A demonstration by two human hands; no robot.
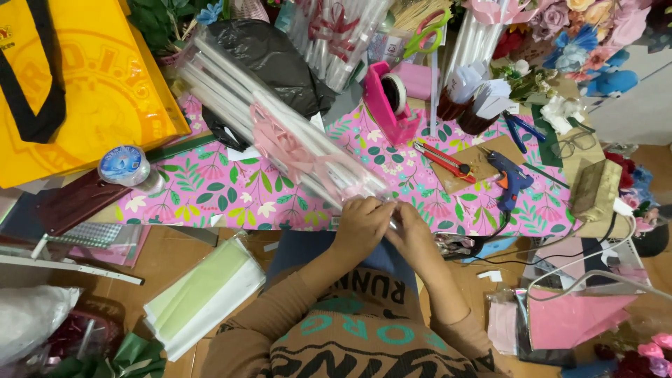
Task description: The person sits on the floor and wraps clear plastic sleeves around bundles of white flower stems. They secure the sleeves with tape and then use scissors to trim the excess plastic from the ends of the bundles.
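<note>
A long clear plastic bag of white sticks with pink ribbon (273, 126) lies diagonally across the pink floral table cover (224, 189). My left hand (360, 222) and my right hand (409, 227) meet at the bag's near end and pinch the plastic there, at the table's front edge. Both wrists come up from brown sleeves at the bottom of the view.
A blue glue gun (509, 179), red cutters (442, 159), a pink tape dispenser (389, 99) and green scissors (427, 31) lie behind the hands. A yellow bag (77, 84) is at the left, green and white paper (203, 294) on the floor, paper flowers (581, 35) at top right.
</note>
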